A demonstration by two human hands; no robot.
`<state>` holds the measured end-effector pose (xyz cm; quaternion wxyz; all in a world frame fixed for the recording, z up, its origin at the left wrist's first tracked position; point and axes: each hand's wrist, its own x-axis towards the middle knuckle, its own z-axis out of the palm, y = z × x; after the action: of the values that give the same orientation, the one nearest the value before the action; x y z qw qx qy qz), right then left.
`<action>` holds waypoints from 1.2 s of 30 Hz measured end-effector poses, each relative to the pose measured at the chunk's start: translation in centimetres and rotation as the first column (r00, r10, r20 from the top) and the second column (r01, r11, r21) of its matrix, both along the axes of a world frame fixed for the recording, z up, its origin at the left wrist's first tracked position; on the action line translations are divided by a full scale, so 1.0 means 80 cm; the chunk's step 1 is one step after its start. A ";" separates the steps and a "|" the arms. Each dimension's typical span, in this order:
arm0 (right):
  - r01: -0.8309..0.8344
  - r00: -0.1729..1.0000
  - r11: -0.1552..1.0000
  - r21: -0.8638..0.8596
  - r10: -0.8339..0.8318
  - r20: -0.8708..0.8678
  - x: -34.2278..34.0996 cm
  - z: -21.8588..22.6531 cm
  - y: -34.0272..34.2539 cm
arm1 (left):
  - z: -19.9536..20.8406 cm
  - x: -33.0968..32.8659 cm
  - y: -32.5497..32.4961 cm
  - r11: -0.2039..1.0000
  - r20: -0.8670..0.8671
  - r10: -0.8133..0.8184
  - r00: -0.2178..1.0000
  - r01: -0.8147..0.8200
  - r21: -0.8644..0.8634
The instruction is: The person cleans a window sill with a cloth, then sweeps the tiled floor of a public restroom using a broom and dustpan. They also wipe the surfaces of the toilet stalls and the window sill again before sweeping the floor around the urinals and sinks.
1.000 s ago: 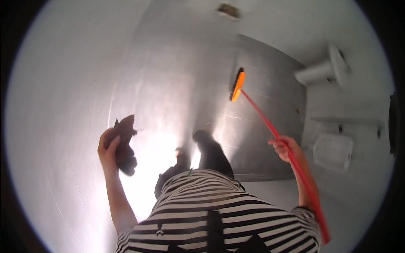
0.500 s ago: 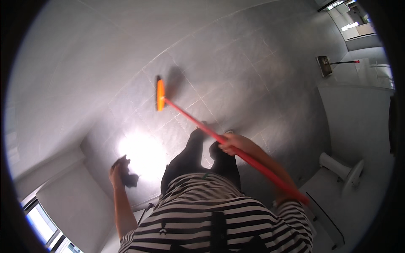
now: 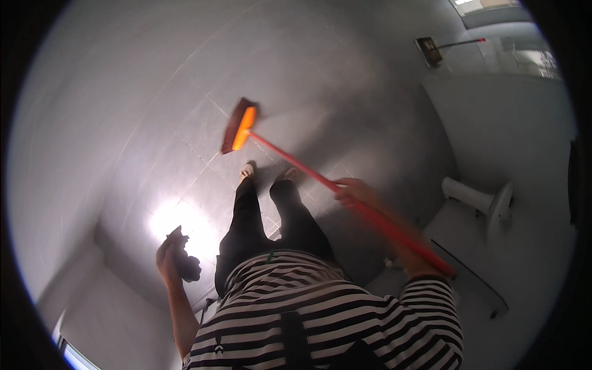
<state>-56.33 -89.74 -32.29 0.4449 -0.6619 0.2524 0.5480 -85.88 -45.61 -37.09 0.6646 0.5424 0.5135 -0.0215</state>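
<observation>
My right hand [image 3: 357, 192] is closed around the red handle of a broom [image 3: 244, 128]. The handle slants from beside my right elbow, past that hand, up and left to an orange head with dark reddish-brown bristles. That head is tilted, just beyond my feet, with its bristles facing left. Out to the left, my left hand [image 3: 165, 258] grips a crumpled dark cloth-like bundle [image 3: 187, 264], whose exact kind I cannot make out. The bundle hangs apart from the broom.
Grey tiles cover the floor [image 3: 185, 148], with a bright glare near my left hand. A long-handled dustpan [image 3: 428, 52] lies at the far right. On the right is a white pedestal washbasin [image 3: 472, 194], with a thin dark rod [image 3: 468, 271] nearer me.
The broom head has turned, so its bristles now show on the left, and it has shifted slightly. My feet have come into fuller view. Both hands keep their grips while the view has swung.
</observation>
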 end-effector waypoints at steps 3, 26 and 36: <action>0.262 0.965 0.964 0.052 -0.263 -0.003 -0.012 0.098 -0.135 | 0.020 0.080 -0.025 0.994 0.001 -0.085 0.996 0.085 0.064; -0.120 0.965 0.954 0.274 0.047 0.260 0.253 0.014 -0.009 | 0.060 0.397 -0.092 0.918 0.060 -0.349 0.935 0.329 0.221; 0.064 0.981 0.998 0.009 -0.064 0.185 0.446 0.090 -0.102 | 0.040 0.630 -0.009 0.919 0.013 -0.332 0.943 0.321 0.227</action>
<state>-20.66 -97.94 -25.09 0.4847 -0.7010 0.2302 0.4697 -35.49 -46.30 -33.85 0.5999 0.6915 0.3979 -0.0606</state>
